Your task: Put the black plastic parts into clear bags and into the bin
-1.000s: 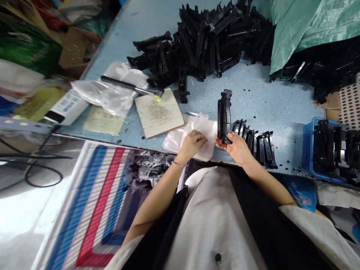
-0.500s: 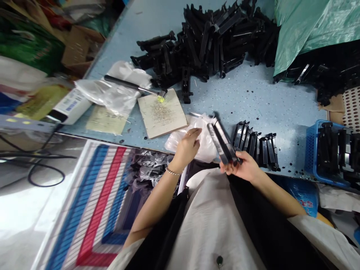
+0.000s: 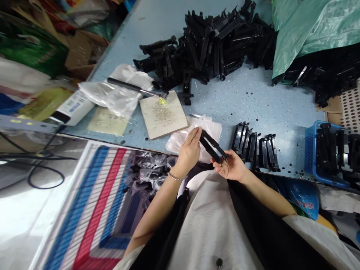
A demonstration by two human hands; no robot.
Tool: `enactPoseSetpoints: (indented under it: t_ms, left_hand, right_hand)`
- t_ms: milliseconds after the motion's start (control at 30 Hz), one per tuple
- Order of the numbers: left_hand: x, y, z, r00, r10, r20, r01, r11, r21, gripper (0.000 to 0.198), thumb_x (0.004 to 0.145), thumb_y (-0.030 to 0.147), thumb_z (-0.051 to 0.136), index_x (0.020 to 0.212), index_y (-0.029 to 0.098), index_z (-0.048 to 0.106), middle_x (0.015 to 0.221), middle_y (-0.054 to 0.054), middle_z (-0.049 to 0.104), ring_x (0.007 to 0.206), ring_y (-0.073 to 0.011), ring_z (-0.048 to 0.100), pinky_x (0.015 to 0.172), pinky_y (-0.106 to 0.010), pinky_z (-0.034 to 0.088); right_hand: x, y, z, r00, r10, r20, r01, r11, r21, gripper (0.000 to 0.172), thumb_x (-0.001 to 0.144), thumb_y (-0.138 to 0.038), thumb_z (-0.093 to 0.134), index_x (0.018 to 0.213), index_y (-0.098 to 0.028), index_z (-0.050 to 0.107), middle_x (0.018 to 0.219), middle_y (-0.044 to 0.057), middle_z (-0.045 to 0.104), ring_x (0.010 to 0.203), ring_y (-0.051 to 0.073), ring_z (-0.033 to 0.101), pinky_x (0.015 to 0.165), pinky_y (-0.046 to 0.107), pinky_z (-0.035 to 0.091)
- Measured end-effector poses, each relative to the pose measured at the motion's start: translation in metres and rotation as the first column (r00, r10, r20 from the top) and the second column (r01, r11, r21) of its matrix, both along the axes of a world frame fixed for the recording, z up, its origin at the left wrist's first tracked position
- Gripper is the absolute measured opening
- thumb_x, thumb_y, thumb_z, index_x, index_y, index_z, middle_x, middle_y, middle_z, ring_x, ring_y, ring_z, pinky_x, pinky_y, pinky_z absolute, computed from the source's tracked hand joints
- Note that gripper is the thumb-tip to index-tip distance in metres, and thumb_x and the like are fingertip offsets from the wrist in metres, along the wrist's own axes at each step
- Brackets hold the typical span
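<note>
The bench [image 3: 284, 103] has a light-blue, speckled top with a dark front edge. To the bench's left, a cardboard box [image 3: 78, 52] and a green bag [image 3: 29, 48] sit in a crowded heap. Also left of the bench, but lower, black cables [image 3: 46, 187] loop above a pale floor [image 3: 17, 228] washed out by bright light. A slatted red, white and blue crate [image 3: 100, 202] stands below the bench's front edge; a white perforated panel [image 3: 351, 108] is at the bench's right.

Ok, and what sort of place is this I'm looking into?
Probably a small assembly or packing workshop: a big heap of matching black parts on a blue worktable, a blue basket holding similar pieces, and a hammer lying across a plastic bag and a board.
</note>
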State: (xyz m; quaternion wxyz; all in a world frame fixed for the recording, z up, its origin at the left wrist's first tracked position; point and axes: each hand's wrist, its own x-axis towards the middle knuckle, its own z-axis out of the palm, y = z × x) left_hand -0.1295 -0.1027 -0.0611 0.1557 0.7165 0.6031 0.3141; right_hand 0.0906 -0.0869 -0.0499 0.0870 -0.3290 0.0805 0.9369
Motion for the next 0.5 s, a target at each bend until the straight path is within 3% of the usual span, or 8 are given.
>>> enactPoseSetpoints:
  t_ms: [67, 133, 200, 300, 367, 433, 500]
  left_hand:
    - [0.007, -0.010, 0.010, 0.992, -0.106, 0.068, 0.104, 0.994, 0.034, 0.060, 0.099, 0.007, 0.033, 0.157, 0.019, 0.034, 0.151, -0.017, 0.050, 0.144, -0.0241, 0.047, 0.122, -0.046, 0.042]
    - [0.017, -0.021, 0.019, 0.950, -0.275, 0.148, 0.269, 0.961, 0.058, 0.062, 0.099, 0.007, 0.036, 0.159, 0.025, 0.032, 0.151, -0.014, 0.052, 0.142, -0.0212, 0.049, 0.119, -0.041, 0.045]
    - [0.028, -0.029, 0.024, 0.889, -0.412, 0.199, 0.407, 0.911, 0.065, 0.065, 0.099, 0.007, 0.038, 0.160, 0.026, 0.030, 0.152, -0.013, 0.051, 0.143, -0.0204, 0.049, 0.118, -0.038, 0.047]
    - [0.036, -0.033, 0.028, 0.880, -0.425, 0.212, 0.430, 0.903, 0.024, 0.061, 0.097, 0.011, 0.045, 0.157, 0.021, 0.036, 0.153, -0.018, 0.049, 0.145, -0.0256, 0.047, 0.116, -0.044, 0.048]
    - [0.027, -0.039, 0.038, 0.914, -0.328, 0.239, 0.345, 0.938, -0.030, 0.048, 0.098, 0.018, 0.050, 0.145, 0.021, 0.053, 0.143, -0.016, 0.060, 0.134, -0.0268, 0.058, 0.112, -0.045, 0.052]
    - [0.000, -0.055, 0.057, 0.948, -0.180, 0.263, 0.222, 0.965, -0.140, 0.034, 0.098, 0.027, 0.054, 0.129, 0.027, 0.066, 0.126, -0.011, 0.070, 0.119, -0.0252, 0.068, 0.107, -0.043, 0.055]
    - [-0.039, -0.080, 0.076, 0.972, -0.038, 0.232, 0.112, 0.943, -0.313, 0.029, 0.095, 0.036, 0.057, 0.121, 0.034, 0.071, 0.120, -0.006, 0.074, 0.112, -0.0257, 0.070, 0.103, -0.041, 0.056]
  right_hand:
    - [-0.005, 0.002, -0.004, 1.000, -0.015, 0.027, 0.013, 0.996, 0.089, 0.050, 0.097, -0.044, 0.035, 0.105, -0.005, 0.065, 0.077, 0.011, 0.073, 0.063, 0.015, 0.070, 0.058, 0.022, 0.059]
    - [-0.009, 0.002, -0.009, 0.993, -0.060, 0.104, 0.028, 0.959, 0.283, 0.040, 0.095, -0.044, 0.044, 0.097, -0.011, 0.065, 0.076, 0.008, 0.071, 0.064, 0.015, 0.070, 0.059, 0.022, 0.059]
    - [-0.012, -0.002, -0.008, 0.963, -0.146, 0.228, -0.002, 0.837, 0.547, 0.030, 0.092, -0.045, 0.055, 0.094, -0.016, 0.064, 0.080, 0.004, 0.070, 0.070, 0.016, 0.071, 0.063, 0.024, 0.060]
    - [-0.011, -0.012, 0.005, 0.899, -0.225, 0.375, -0.219, 0.510, 0.832, 0.034, 0.085, -0.042, 0.071, 0.110, -0.020, 0.063, 0.102, 0.004, 0.070, 0.089, 0.018, 0.071, 0.076, 0.030, 0.061]
    - [-0.004, -0.015, 0.022, 0.916, -0.100, 0.389, -0.349, 0.281, 0.894, 0.047, 0.082, -0.039, 0.076, 0.123, -0.020, 0.061, 0.114, 0.006, 0.069, 0.098, 0.020, 0.069, 0.083, 0.033, 0.061]
    - [0.007, -0.009, 0.037, 0.910, 0.074, 0.408, -0.413, 0.077, 0.907, 0.044, 0.087, -0.038, 0.073, 0.126, -0.019, 0.062, 0.114, 0.008, 0.071, 0.101, 0.020, 0.070, 0.090, 0.036, 0.060]
    - [0.022, 0.010, 0.045, 0.862, 0.040, 0.505, -0.496, -0.135, 0.858, 0.031, 0.097, -0.033, 0.060, 0.124, -0.019, 0.066, 0.113, 0.008, 0.073, 0.105, 0.022, 0.070, 0.096, 0.041, 0.058]
